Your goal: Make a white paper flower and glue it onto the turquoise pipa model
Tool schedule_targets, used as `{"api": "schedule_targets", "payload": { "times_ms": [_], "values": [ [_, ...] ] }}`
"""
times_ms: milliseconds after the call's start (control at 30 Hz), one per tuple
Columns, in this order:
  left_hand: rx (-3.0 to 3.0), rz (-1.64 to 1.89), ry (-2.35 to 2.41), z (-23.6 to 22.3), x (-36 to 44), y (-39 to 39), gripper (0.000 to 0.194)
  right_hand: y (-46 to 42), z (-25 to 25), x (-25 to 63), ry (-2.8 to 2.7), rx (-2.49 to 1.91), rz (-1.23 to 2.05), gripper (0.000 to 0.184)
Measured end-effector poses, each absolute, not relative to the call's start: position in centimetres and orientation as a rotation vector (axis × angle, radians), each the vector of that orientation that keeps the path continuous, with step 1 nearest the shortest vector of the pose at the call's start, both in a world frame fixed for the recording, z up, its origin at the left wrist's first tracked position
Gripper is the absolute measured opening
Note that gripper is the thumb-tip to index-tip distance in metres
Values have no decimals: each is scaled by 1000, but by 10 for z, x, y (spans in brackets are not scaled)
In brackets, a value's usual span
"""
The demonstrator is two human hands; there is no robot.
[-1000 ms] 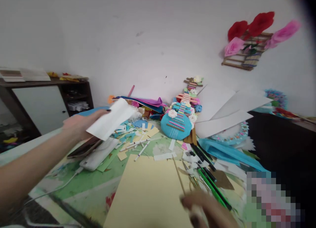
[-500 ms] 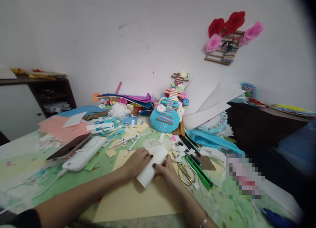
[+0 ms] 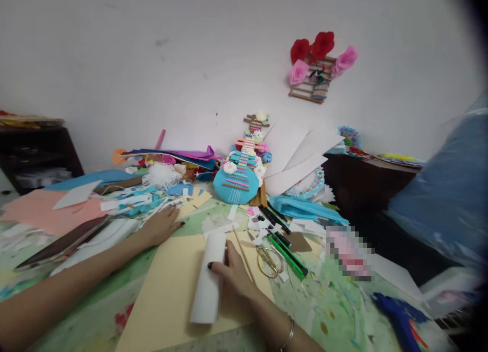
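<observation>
A rolled sheet of white paper point(image 3: 209, 281) is in my right hand point(image 3: 236, 275), thumb on its near side and fingers behind it. The roll slants over a pale yellow sheet point(image 3: 163, 291) on the table. My left hand point(image 3: 163, 226) is stretched out to the left, fingers extended over the spot by the white pens and paper scraps point(image 3: 152, 204); what lies under the fingertips is hidden. Just right of my right hand, a thin wooden stick point(image 3: 244, 255) rests on the yellow sheet, with gold-handled scissors point(image 3: 270, 261) beside it.
A green cutter point(image 3: 287, 255) and black pens point(image 3: 273, 217) lie to the right. A blue glue gun point(image 3: 398, 316) is at the near right. Behind stands a blue paper lute point(image 3: 236, 185) with flowers. A dark phone-like slab point(image 3: 61, 240) lies left, near my forearm.
My left hand has let go of the white roll and moved left toward the pens. The roll, still in my right hand, is more upright and nearer. The view has turned right.
</observation>
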State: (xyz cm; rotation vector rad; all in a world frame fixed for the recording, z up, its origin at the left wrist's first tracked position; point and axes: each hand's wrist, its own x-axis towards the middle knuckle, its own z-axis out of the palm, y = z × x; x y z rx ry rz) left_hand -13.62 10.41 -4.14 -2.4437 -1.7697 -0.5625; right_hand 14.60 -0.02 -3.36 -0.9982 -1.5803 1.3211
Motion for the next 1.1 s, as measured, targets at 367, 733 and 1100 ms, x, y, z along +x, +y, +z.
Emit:
{"api": "schedule_targets", "payload": {
  "times_ms": [367, 733, 1100],
  "values": [
    [-2737, -766, -1648, -40, -24, 103, 28, 2, -13, 169, -1916, -1165, 1080, 18],
    [-2655, -755, -2020, -11, -14, 151, 17, 6, -12, 179, -2280, -1317, 491, 32],
    [-2724, -669, -2207, -12, 54, 187, 33, 56, -20, 239, -2131, -1703, 117, 29]
  ]
}}
